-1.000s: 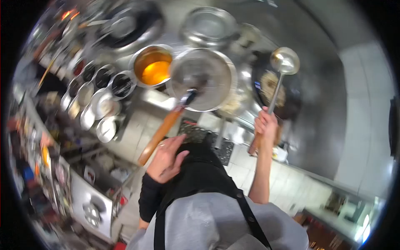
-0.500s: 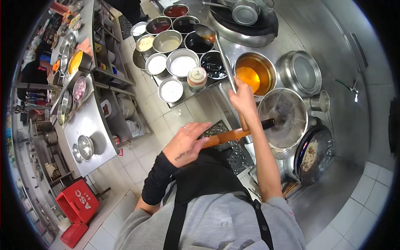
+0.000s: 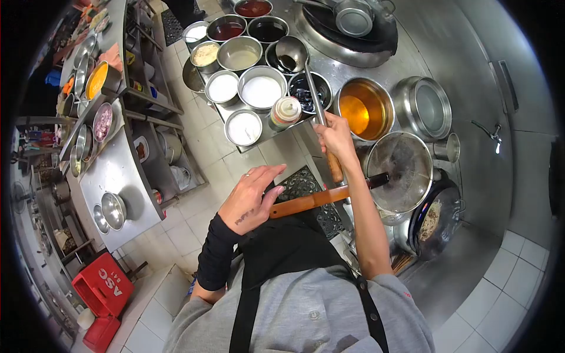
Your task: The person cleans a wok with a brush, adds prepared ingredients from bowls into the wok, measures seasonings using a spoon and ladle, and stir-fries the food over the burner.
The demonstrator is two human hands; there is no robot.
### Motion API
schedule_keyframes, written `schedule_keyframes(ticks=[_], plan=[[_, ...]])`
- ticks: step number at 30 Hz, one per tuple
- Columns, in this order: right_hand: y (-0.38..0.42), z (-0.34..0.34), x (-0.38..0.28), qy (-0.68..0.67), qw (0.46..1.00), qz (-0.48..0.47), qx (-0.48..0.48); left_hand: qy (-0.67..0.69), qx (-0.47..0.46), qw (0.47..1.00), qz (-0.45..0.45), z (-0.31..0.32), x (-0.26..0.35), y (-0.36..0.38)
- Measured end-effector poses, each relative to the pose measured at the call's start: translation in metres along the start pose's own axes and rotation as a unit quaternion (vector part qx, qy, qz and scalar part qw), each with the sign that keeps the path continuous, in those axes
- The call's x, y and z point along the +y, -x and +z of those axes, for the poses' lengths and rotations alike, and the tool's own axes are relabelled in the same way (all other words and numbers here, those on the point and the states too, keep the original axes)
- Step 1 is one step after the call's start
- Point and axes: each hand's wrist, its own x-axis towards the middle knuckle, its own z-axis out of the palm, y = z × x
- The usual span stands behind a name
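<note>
1. Ladle (image 3: 292,47) is over a dark sauce bowl (image 3: 268,57), right hand (image 3: 336,140) with fingers clamped on its shaft; tilt gently (drips spread).
2. Left hand (image 3: 247,200), fingers apart, is beside a wooden handle (image 3: 312,200); avoid knocking it.

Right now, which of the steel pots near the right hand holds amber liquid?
The steel pot just beyond the right hand, between the tub of black liquid and the round-shouldered pot; only its contents glow orange.

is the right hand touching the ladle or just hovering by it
Touching. The head view shows the right hand closed around the handle of the ladle, its fingers wrapped over it with no gap.
</note>
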Motion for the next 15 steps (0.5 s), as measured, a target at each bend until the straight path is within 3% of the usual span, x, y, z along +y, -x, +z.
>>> schedule_keyframes(ticks=[9, 12, 15], plan=[[0.011, -0.019, -0.009, -0.205, 0.978, -0.002, -0.032, -0.008, -0.017, 1.0, 0.014, 0.003, 0.002, -0.008], [0.019, -0.039, -0.014, -0.393, 0.914, 0.038, -0.092, -0.007, -0.03, 0.999, 0.024, 0.009, 0.007, -0.012], [0.046, -0.054, -0.018, -0.499, 0.86, 0.033, -0.106, -0.012, -0.045, 0.998, 0.036, 0.019, 0.015, -0.018]])
